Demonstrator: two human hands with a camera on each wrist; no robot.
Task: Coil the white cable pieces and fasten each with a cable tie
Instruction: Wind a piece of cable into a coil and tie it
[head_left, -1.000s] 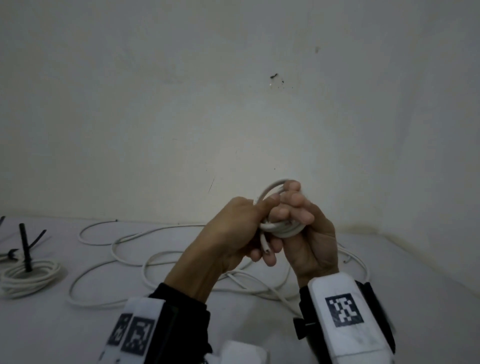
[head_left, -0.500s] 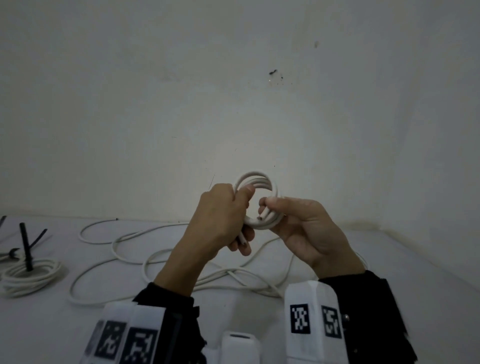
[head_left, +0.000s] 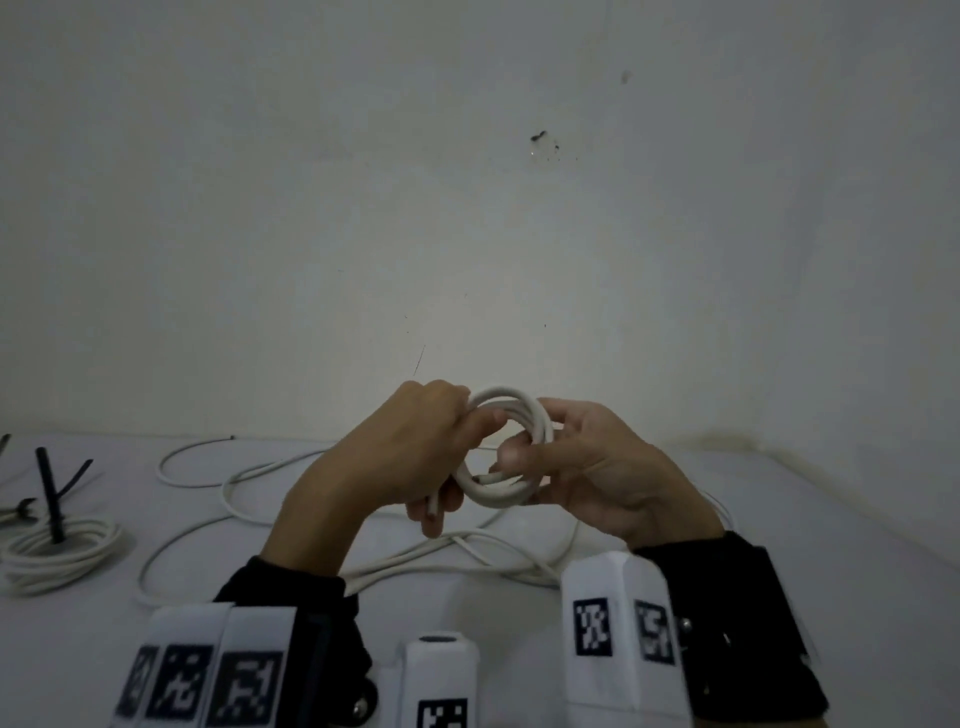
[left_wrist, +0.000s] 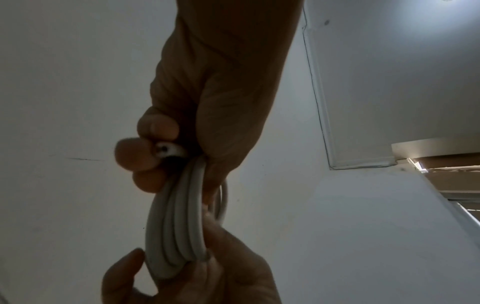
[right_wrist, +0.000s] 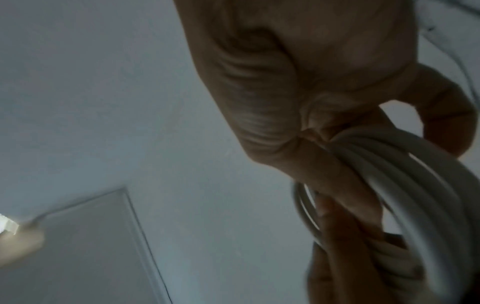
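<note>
Pale, scuffed wall (head_left: 467, 208) fills most of the head view, with a white tabletop (head_left: 831, 545) below it. Held up in front of that wall is the small white coil (head_left: 511, 452), several smooth round turns stacked into a tight ring. Compared with a second ago, when both hands were bunched over it, the ring now stands open and face-on between them, so the winding looks about done and a tie should come next.

The left hand (head_left: 395, 457) grips the coil's left side, fingers curled round the bundled turns; the left wrist view shows the cut end (left_wrist: 166, 149) poking out by the fingertips. The right hand (head_left: 597, 467) pinches the coil's right side, thumb through the ring.

Below and behind the coil, loose white cable (head_left: 270, 493) sprawls in wide loops on the table. Far left of the coil lies a finished coil (head_left: 57, 551) with a stiff black cable tie (head_left: 49, 493) sticking up from it.
</note>
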